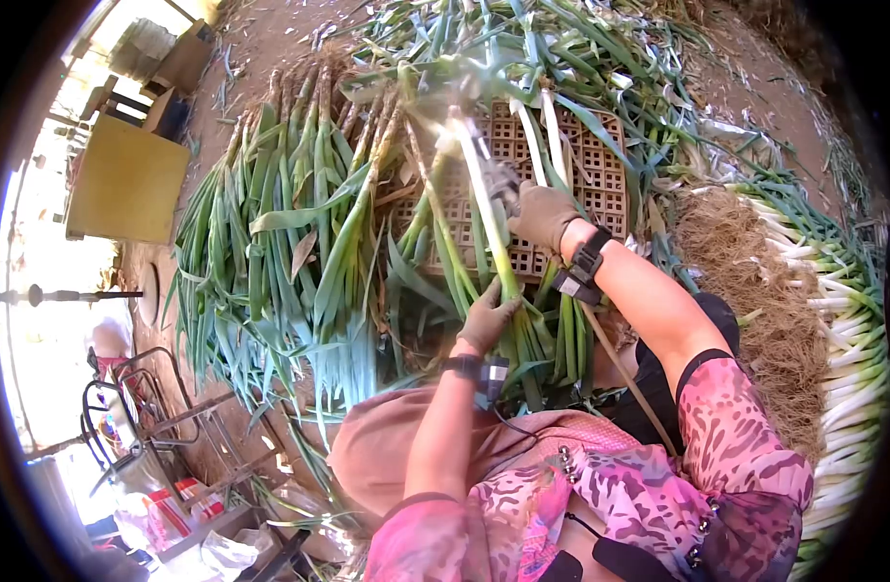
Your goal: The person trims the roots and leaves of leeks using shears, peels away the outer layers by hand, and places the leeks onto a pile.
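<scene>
My left hand (491, 318), in a brown glove, is closed around a leek (484, 199) just below its leaves. The stalk slants up over a tan plastic crate (600, 145), its white end pointing away from me. My right hand (542, 215), also gloved, grips a grey metal nozzle gun (503, 182) beside the stalk. Its thin tip reaches toward the leek's white end, where the view is blurred. A tan hose (629, 380) runs below the right hand. Two other white leek stalks (554, 136) lie on the crate.
Leeks with brown outer skins (300, 204) are heaped at the left. Stripped leeks (842, 320) with matted roots (746, 291) lie in a row at the right. Loose leaves (600, 48) cover the ground beyond the crate. A metal-framed chair (164, 407) and yellow board (130, 179) stand left.
</scene>
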Demonstrator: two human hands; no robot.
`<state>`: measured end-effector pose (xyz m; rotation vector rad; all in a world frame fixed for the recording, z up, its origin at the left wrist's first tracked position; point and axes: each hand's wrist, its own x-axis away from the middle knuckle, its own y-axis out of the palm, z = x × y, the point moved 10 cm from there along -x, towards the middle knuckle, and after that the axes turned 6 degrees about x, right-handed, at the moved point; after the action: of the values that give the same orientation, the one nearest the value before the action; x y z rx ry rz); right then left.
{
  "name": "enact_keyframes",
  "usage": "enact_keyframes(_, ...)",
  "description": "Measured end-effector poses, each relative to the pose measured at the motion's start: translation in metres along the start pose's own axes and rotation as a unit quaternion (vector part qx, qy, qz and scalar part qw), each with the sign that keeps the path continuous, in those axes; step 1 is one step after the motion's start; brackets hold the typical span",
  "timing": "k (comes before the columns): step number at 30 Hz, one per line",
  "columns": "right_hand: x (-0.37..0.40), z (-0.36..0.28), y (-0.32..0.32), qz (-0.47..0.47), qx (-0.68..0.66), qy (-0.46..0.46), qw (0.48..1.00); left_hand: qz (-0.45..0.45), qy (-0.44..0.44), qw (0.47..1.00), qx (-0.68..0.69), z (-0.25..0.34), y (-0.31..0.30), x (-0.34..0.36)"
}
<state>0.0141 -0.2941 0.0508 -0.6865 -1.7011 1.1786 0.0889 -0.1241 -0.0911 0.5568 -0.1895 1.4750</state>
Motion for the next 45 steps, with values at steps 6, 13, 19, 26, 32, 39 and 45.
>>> enact_keyframes(6,0.034,0.014,0.015,-0.047,-0.017,0.042,0.998,0.011,-0.04,0.949,-0.312,-0.016,0.043,0.008)
enact_keyframes(13,0.057,0.056,0.053,-0.048,-0.032,0.076,0.995,0.372,0.078,0.84,-0.388,0.097,-0.065,0.015)
enact_keyframes(19,0.101,0.035,0.069,-0.078,-0.14,0.061,0.985,0.277,-0.03,0.892,-0.357,0.079,-0.09,-0.036)
enact_keyframes(26,0.177,-0.002,0.071,-0.101,-0.17,-0.043,0.979,0.216,0.005,0.976,-0.029,-0.002,-0.057,-0.046)
enact_keyframes(32,0.173,0.001,0.081,-0.104,-0.158,-0.04,0.981,0.271,0.01,0.96,-0.068,0.01,-0.044,-0.029)
enact_keyframes(39,0.096,-0.01,0.069,-0.066,-0.134,-0.029,0.988,0.261,-0.048,0.941,-0.208,0.017,-0.033,-0.027)
enact_keyframes(45,0.022,-0.025,0.049,-0.042,-0.103,-0.013,0.994,0.182,-0.08,0.98,0.017,-0.034,-0.03,-0.015)
